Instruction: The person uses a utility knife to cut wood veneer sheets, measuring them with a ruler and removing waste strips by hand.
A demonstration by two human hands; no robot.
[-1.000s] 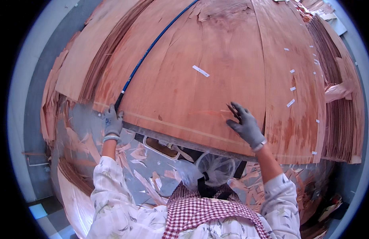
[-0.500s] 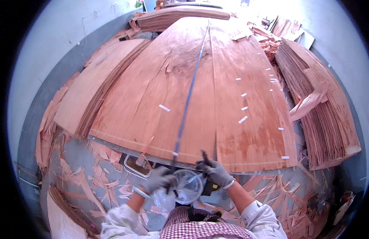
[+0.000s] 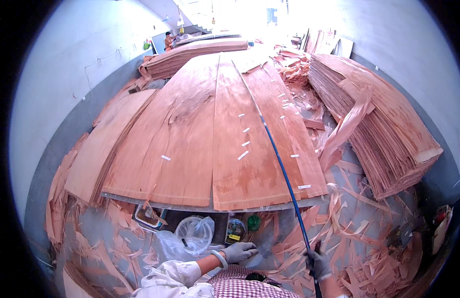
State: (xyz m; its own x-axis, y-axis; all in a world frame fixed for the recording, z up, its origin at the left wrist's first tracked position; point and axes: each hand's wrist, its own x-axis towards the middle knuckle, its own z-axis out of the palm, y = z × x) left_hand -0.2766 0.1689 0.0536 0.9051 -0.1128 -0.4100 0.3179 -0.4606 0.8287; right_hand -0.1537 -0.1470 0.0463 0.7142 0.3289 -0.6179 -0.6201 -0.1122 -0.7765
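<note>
My right hand [image 3: 318,264], in a grey glove, is closed round the lower part of a long blue pole [image 3: 282,161]. The pole slants up and left over the sheets of reddish wood veneer [image 3: 190,164] and thins toward their far end. Small white tape strips [image 3: 243,155] dot the sheets. A dark seam or gap runs lengthwise between two of them. My left hand [image 3: 240,252], also gloved, holds nothing, its fingers stretched out toward the right. It is just below a small dark container [image 3: 235,230] and a clear plastic-lined tub [image 3: 195,236].
Thick veneer stacks stand at the left [image 3: 108,144] and right [image 3: 374,129]. A loose veneer strip [image 3: 346,129] juts from the right stack. Veneer scraps [image 3: 384,263] litter the floor. A white-rimmed tray [image 3: 149,217] sits under the near edge. Far off at the left, a person [image 3: 168,41] stands.
The pole has swung from the middle of the sheets to their right side. My right hand has moved right and down with it. My left hand has shifted right past the tub. The view has turned.
</note>
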